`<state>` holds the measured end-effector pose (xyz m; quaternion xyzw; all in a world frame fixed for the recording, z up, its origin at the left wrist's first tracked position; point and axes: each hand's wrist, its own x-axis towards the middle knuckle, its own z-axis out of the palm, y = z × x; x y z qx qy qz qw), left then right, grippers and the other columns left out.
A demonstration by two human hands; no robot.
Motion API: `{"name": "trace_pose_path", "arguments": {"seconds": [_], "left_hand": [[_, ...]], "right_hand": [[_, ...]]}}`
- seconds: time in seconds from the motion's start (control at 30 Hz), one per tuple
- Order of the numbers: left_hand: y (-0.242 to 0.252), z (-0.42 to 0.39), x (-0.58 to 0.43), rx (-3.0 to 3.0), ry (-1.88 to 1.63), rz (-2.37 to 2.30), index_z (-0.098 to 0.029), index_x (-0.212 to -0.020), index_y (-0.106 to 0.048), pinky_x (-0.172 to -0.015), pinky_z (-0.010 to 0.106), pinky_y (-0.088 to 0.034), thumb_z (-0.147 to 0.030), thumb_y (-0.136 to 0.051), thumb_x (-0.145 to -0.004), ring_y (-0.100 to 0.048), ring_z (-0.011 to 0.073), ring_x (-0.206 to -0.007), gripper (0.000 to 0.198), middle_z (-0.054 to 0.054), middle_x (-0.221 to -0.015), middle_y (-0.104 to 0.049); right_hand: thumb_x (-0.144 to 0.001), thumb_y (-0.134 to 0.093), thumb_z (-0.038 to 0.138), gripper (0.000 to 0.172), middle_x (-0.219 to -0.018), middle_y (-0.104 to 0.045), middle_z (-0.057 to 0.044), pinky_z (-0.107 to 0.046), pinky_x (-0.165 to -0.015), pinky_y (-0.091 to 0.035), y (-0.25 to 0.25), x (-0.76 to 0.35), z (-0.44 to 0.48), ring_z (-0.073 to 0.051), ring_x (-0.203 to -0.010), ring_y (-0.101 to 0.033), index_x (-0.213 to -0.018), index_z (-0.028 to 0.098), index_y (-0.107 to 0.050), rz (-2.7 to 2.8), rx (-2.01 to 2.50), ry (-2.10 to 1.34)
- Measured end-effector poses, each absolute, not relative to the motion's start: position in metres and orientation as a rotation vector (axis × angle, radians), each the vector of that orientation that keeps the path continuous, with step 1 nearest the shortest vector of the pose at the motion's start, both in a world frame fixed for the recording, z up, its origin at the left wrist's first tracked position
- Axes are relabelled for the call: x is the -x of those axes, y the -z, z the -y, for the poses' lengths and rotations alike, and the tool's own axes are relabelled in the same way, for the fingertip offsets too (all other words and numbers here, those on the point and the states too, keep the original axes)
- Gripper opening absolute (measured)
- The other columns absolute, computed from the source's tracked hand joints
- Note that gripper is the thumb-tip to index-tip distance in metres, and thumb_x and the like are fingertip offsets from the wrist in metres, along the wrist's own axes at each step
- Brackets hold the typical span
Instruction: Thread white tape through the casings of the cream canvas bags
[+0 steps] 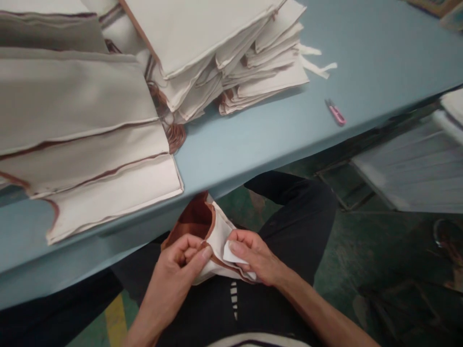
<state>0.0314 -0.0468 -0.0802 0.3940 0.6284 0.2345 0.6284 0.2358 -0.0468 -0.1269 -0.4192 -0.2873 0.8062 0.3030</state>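
A cream fabric bag [220, 230] with a brown inside and brown edging lies over my lap, its mouth turned toward the upper left. My left hand [183, 262] pinches the brown edge of the mouth between thumb and fingers. In my right hand [255, 255], a small flat white piece [231, 254] is gripped under the thumb, against the side of the bag. I cannot tell whether that piece is cloth or paper. The fingertips of both hands are partly hidden by the fabric.
Stacks of cream bags [217, 38] and folded cream pieces [119, 193] with brown edges cover the left of the blue table [253, 140]. Coiled brown cord [176, 138] hangs between them. Pink thread snips [336, 113] lie near the table's edge. A grey surface [415, 164] stands at right.
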Motion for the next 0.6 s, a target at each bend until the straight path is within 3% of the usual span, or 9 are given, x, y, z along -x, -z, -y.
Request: {"name": "trace_pose_path", "arguments": {"seconds": [0.13,0.3,0.4,0.6], "left_hand": [[0.073,0.049,-0.023,-1.268,-0.531,-1.557,-0.02,-0.072,-0.07,-0.059,0.024,-0.039,-0.05,-0.069,-0.097,-0.051,0.0148,-0.062,0.039,-0.002,-0.066,-0.061],[0.056,0.028,-0.029,-1.331,-0.527,-1.482,-0.02,-0.072,-0.073,-0.056,0.024,-0.039,-0.043,-0.065,-0.096,-0.053,0.0148,-0.058,0.034,-0.002,-0.063,-0.065],[0.051,0.017,-0.036,-1.237,-0.583,-1.384,-0.02,-0.071,-0.067,-0.052,0.023,-0.035,-0.049,-0.061,-0.098,-0.046,0.0133,-0.054,0.04,-0.003,-0.061,-0.06],[0.047,0.01,-0.041,-1.142,-0.552,-1.138,-0.018,-0.075,-0.063,-0.05,0.023,-0.03,-0.055,-0.054,-0.105,-0.038,0.0117,-0.056,0.048,-0.004,-0.064,-0.05]], "right_hand": [[-0.081,-0.082,0.076,0.061,-0.055,-0.045,0.01,-0.019,-0.042,-0.022,0.12,-0.23,0.048,-0.007,-0.046,-0.03,-0.083,0.02,-0.059,0.817,1.149,-2.13],[-0.094,-0.073,0.046,0.032,-0.067,-0.052,0.005,-0.022,-0.054,-0.031,0.08,-0.235,0.04,-0.01,-0.061,-0.042,-0.081,0.018,-0.065,1.226,1.348,-1.818],[-0.093,-0.07,0.037,0.024,-0.064,-0.052,0.005,-0.023,-0.053,-0.031,0.053,-0.236,0.038,-0.01,-0.058,-0.042,-0.078,0.019,-0.065,1.257,1.425,-1.73],[-0.089,-0.072,0.039,0.027,-0.055,-0.045,0.008,-0.023,-0.045,-0.027,0.029,-0.229,0.04,-0.009,-0.048,-0.031,-0.073,0.021,-0.06,1.117,1.443,-1.596]]}}
